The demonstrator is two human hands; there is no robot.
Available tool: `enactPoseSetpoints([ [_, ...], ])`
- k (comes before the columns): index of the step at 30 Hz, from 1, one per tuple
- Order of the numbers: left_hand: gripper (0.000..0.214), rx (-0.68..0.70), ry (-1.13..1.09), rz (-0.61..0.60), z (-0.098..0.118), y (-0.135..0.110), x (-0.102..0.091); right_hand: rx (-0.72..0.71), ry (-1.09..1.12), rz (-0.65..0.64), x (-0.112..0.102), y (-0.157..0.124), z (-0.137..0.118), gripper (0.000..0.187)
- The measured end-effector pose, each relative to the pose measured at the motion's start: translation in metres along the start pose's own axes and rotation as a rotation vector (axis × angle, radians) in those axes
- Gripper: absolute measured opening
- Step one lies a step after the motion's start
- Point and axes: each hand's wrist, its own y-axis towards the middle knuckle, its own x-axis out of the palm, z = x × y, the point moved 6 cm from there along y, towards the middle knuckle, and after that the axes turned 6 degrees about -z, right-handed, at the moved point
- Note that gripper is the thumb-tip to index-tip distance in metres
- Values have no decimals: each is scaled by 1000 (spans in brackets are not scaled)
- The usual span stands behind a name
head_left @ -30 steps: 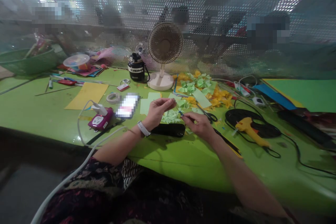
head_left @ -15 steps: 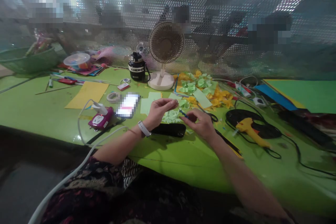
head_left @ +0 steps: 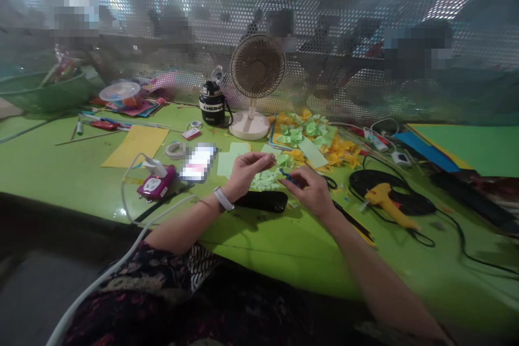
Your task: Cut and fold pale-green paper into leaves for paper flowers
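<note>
A thin blue stem (head_left: 286, 174) is pinched by the right grip (head_left: 310, 193); its tip is held in the closed left grip (head_left: 245, 169).

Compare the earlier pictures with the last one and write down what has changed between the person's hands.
The small blue piece has slid rightward along the thin stem held by the left hand, closer to the right hand. Neither hand visibly let go. The left hand, desk fan and yellow glue gun stayed put.

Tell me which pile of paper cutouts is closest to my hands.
The pale green paper pieces, lying just below your left hand and right hand. The other pile, yellow and green pieces, sits farther back, beyond your hands.
</note>
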Motion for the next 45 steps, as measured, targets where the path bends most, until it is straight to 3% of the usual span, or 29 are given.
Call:
enactPoseSetpoints([
  [3,26,-1,-2,18,0,0,-1,104,144,-122,6,1,5,37],
  [6,27,-4,-2,26,-1,0,-3,122,183,-209,11,1,4,44],
  [13,26,-10,-29,-8,-1,-1,1,107,90,-106,8,3,4,43],
  [19,29,-26,-46,12,0,-2,2,105,92,-129,9,2,5,43],
  [25,28,-30,-48,1,0,-1,2,4,105,-177,12,4,2,38],
  [32,31,-28,-33,-16,-1,-2,4,66,141,-269,15,3,2,43],
  [45,29,-38,-46,-30,-1,-2,3,93,143,-201,11,0,3,25],
])
